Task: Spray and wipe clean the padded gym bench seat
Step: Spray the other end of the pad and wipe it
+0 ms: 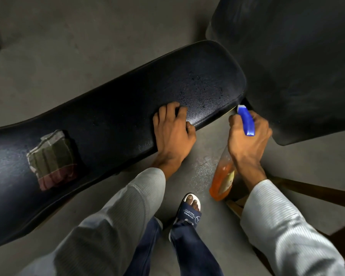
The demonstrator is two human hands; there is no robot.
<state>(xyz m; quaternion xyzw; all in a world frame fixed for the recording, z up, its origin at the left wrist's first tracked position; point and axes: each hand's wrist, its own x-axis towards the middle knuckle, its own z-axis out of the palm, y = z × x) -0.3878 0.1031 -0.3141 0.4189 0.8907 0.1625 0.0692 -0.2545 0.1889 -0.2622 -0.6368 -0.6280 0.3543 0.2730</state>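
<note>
The black padded bench seat (118, 108) runs from lower left to upper right, with wet droplets on its right end. A folded green and red cloth (52, 158) lies on the seat's left part. My left hand (173, 132) rests on the seat's near edge, fingers curled over the padding, holding nothing else. My right hand (247, 140) grips a spray bottle (224, 176) with orange liquid and a blue trigger head, its nozzle pointing at the seat's right end.
A second black pad (297, 66) rises at the upper right, close to the seat's end. Grey concrete floor (68, 46) surrounds the bench. My sandalled foot (189, 210) stands below the hands. Brown frame bars (307, 188) cross the lower right.
</note>
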